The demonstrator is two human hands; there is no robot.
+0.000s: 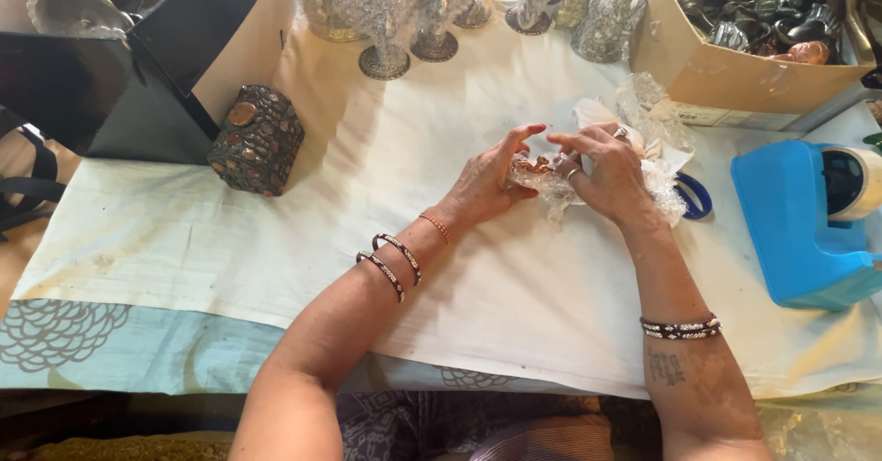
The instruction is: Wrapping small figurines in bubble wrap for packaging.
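At the far left of the frame we see a black box (119, 84) standing on the white cloth (413, 194), and just beside it, a little to the right, a small dark casket (256, 139) covered with round inlaid stones. Along the upper edge, in the middle, stands a row of metal ornaments wrapped in bubble wrap (404, 11).

In the centre of the frame our left hand (487, 181) and our right hand (606, 171) meet over a small copper-coloured ornament (535, 165). It lies on a sheet of clear bubble wrap (657, 148), on the cloth, between the two hands. The ornament looks shiny and reddish brown, but it is mostly hidden, so we cannot tell its full shape. The left fingers are curled on the ornament and its wrap, with the thumb stretched over the top. The right fingers press together on the wrap from the other side.

We judge that the wrapping step is in hand. The next move, we think, calls for folding the loose wrap tightly around the piece while one hand keeps it from slipping.

To the right lies a blue tape dispenser (799, 222), and in the upper right a cardboard box (735, 66) holds more dark metal pieces.
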